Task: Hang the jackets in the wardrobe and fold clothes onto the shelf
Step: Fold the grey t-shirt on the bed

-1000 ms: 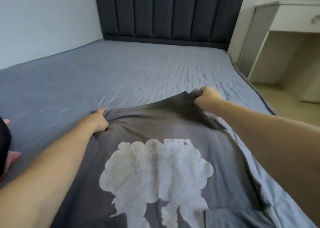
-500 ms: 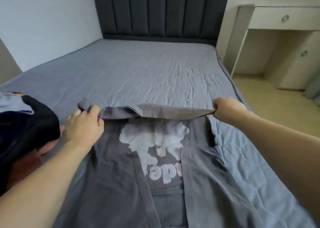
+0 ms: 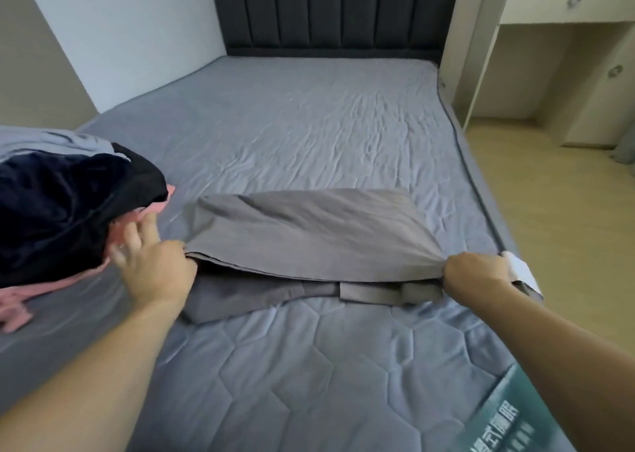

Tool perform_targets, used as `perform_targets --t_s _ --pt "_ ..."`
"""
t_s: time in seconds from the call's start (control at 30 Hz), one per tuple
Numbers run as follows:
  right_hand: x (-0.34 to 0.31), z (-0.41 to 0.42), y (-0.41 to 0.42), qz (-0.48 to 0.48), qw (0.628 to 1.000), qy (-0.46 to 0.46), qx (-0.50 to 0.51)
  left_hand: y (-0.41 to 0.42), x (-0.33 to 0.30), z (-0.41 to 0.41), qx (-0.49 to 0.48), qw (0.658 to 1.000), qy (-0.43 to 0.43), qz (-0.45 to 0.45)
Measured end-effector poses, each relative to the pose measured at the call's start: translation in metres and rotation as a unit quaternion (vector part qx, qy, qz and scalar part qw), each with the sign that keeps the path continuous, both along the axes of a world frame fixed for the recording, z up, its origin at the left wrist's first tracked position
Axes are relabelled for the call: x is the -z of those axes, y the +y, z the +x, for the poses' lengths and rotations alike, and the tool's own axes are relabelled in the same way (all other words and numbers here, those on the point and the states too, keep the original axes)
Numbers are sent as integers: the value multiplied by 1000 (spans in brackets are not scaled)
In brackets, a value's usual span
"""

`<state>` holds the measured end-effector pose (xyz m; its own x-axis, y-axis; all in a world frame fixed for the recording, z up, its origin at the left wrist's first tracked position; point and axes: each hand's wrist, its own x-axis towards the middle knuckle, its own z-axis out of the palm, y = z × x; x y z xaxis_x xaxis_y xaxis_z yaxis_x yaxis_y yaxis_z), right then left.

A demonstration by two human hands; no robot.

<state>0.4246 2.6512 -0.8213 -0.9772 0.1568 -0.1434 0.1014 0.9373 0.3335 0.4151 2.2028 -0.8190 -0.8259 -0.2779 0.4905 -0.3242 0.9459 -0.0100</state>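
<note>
I stood at the foot of a bed (image 3: 309,135) covered in a wrinkled blue-grey sheet, looking down along both of my bare forearms. A grey T-shirt (image 3: 309,235) lay across the bed's near half, closer to its right edge than its left, folded over on itself so that a plain upper layer covered the rest. My left hand (image 3: 154,266) pinched the near left corner of that upper layer between thumb and forefinger, while its other fingers spread loosely toward the left. My right hand (image 3: 476,274) was curled into a fist around the near right corner, close to the bed's right edge, and the cloth drew taut between the two hands. Under the raised layer, a lower strip of the same shirt rested flat on the sheet.

By the bed's left edge sat a heap of other clothes: a dark navy garment (image 3: 58,211) on top, a pink garment (image 3: 20,300) poking out beneath it. My left fingers were just beside that heap; I could not tell whether they touched it.

A dark padded headboard (image 3: 330,11) stood at the far end. Beyond the right edge were a pale wooden floor (image 3: 556,228) and a cream desk (image 3: 563,5) with round drawer knobs. A green label (image 3: 505,417) with white characters lay at the near right corner.
</note>
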Motion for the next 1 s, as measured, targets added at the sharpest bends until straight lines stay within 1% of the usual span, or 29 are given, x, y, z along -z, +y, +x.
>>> perform_targets --t_s 0.03,0.07,0.1,0.17,0.23,0.27,0.33,0.4,0.43,0.47,0.5,0.53,0.57,0.63,0.67,0.73,0.77,0.8,0.83,0.87,0.9,0.93,1.0 --pt "3 7 -4 15 1000 -14 -2 -2 3 8 -6 998 -39 -51" --pt "6 13 -9 30 999 -35 -1 -2 10 17 -27 989 -105 -97" --pt "9 19 -14 52 997 -63 0 -1 17 26 -56 973 -178 -132" --pt "12 28 -21 107 987 -120 -2 5 31 42 -98 937 -301 -149" --pt "6 28 -22 156 974 -164 7 10 34 48 -118 916 -352 -150" --pt "1 27 -22 172 968 -181 19 12 30 48 -119 914 -355 -159" --pt "-12 22 -25 175 969 -174 33 11 24 45 -78 930 -305 -192" --pt "-21 19 -33 130 987 -94 -15 15 25 44 26 940 -264 -214" --pt "-20 20 -39 93 993 -44 -63 17 26 46 74 935 -267 -219" --pt "-18 23 -46 59 992 -15 -110 17 26 47 100 929 -279 -224" --pt "-14 26 -52 47 989 -26 -135 16 24 48 103 923 -294 -226" --pt "-11 27 -56 54 988 -67 -131 15 22 48 93 918 -313 -225" --pt "-10 26 -59 78 984 -126 -98 14 19 48 84 913 -332 -223" --pt "-17 18 -64 141 963 -231 -12 17 15 45 89 897 -371 -222" --pt "-24 13 -67 167 953 -254 3 20 15 44 97 890 -385 -227" --pt "-32 1 -73 196 948 -247 -31 28 14 41 108 883 -389 -239" --pt "-33 -4 -77 177 957 -222 -61 30 15 40 110 884 -383 -246" --pt "-29 -9 -80 122 970 -188 -92 29 16 41 115 885 -374 -252" --pt "-22 -11 -84 40 980 -153 -122 25 16 43 123 887 -364 -258" --pt "-14 -9 -88 -41 979 -130 -150 18 17 46 129 887 -355 -264" --pt "-5 -4 -92 -92 974 -116 -172 11 18 49 132 887 -353 -269" --pt "7 1 -94 -102 972 -102 -188 5 21 53 137 884 -354 -271" --pt "31 14 -91 -52 975 -42 -212 3 24 59 162 883 -354 -262"
